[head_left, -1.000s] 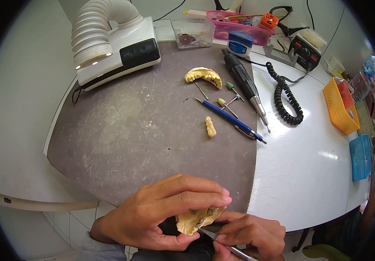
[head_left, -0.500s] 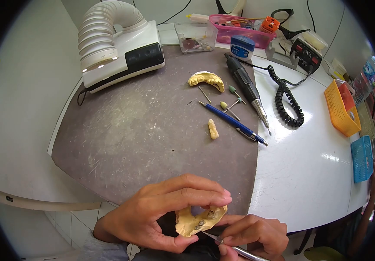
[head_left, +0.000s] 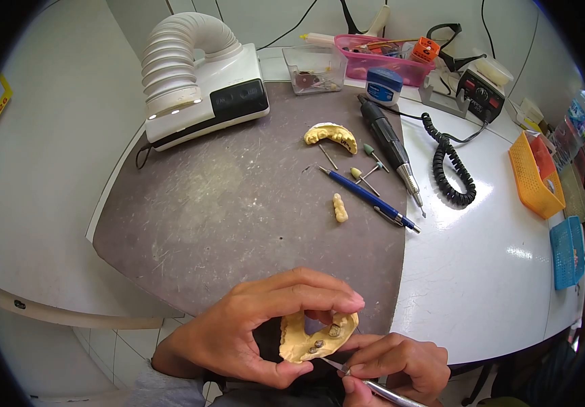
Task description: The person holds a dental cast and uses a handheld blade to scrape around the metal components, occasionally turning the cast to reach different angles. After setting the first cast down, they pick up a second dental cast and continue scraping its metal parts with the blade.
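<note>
My left hand (head_left: 265, 325) is closed around a yellow plaster dental model (head_left: 300, 344), thumb at its lower edge and fingers over the top. Several tooth stumps on the model are marked dark grey. My right hand (head_left: 401, 370) grips a silver-handled carving knife (head_left: 382, 392) like a pen. Its pointed blade (head_left: 333, 364) reaches the lower edge of the model. Beyond my hands, on the grey mat, lies a tooth-coloured dental bridge (head_left: 340, 208). A blue mechanical pencil (head_left: 370, 198) rests slantwise beside it.
A second plaster model (head_left: 331, 136), grinding burs (head_left: 364, 181) and a black handpiece (head_left: 391, 146) lie farther back. A white suction unit (head_left: 204, 112) with a ribbed hose stands at back left. Orange (head_left: 535, 176) and blue (head_left: 567, 252) baskets line the right side.
The camera view has shifted slightly, so the bench things appear a little lower and to the right. My left hand tilts the model slightly differently; both hands keep their holds.
</note>
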Motion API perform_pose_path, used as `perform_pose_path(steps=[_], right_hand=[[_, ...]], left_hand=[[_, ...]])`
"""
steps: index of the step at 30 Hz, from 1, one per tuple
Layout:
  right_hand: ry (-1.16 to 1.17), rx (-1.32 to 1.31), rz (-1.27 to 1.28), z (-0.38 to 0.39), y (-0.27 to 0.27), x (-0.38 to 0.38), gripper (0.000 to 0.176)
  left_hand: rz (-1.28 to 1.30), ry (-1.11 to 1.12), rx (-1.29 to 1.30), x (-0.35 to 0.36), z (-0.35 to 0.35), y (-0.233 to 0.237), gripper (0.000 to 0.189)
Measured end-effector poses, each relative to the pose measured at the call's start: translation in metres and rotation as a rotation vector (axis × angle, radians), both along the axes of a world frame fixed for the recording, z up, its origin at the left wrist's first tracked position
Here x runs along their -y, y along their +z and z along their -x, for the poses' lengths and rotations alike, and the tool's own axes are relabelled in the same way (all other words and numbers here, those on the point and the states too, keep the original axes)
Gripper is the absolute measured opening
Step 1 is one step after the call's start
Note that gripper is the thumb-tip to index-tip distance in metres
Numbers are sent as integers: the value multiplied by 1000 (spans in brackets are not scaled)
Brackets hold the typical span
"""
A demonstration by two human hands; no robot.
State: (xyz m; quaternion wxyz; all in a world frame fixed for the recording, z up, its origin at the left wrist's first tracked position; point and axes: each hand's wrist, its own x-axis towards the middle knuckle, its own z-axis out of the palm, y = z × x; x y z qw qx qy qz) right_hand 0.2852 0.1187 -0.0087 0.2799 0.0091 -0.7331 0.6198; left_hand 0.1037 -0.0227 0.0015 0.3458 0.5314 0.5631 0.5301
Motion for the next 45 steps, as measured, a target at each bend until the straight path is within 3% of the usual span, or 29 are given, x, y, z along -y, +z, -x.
perform_pose_path(steps=[25,45], right_hand=[[-60,-36,-172,8,-2,1,15],[-44,-35,-143,8,-2,-1,17]], left_hand=[[-41,26,-113,-1,-1,2,56],[-47,9,-120,-3,0,3,55]])
